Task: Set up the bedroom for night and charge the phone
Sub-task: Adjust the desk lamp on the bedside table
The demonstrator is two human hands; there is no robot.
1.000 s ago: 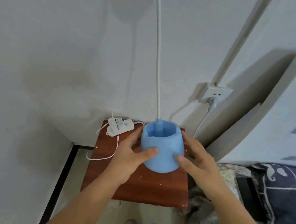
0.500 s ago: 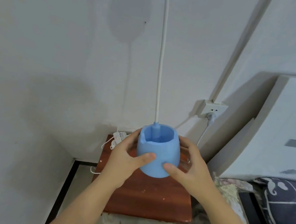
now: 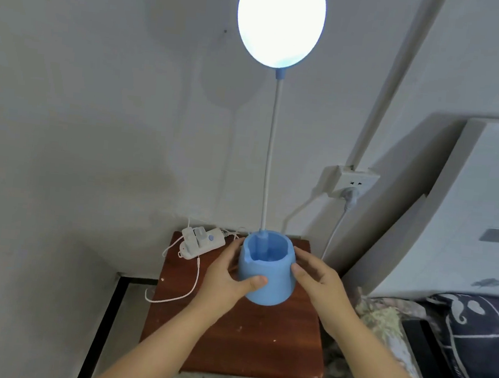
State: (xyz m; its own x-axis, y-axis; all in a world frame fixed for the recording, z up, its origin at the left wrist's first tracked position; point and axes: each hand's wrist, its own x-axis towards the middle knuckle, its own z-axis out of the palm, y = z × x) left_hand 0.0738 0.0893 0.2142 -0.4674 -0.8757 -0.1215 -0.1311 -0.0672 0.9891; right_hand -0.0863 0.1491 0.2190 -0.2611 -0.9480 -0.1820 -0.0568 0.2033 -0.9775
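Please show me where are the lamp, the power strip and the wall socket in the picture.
lamp [image 3: 266,274]: head view, front wall of its blue cup-shaped base.
power strip [image 3: 202,242]: head view, middle of its white body, on the wooden table.
wall socket [image 3: 353,185]: head view, white faceplate above the plug.

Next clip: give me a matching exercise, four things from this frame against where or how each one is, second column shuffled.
Things:
1. lamp head
2. power strip
3. left hand
4. plug

States:
A. in the wall socket
B. lit
C. grips the blue lamp base
D. lies at the table's back left corner

Pairs: 1-B, 2-D, 3-C, 4-A
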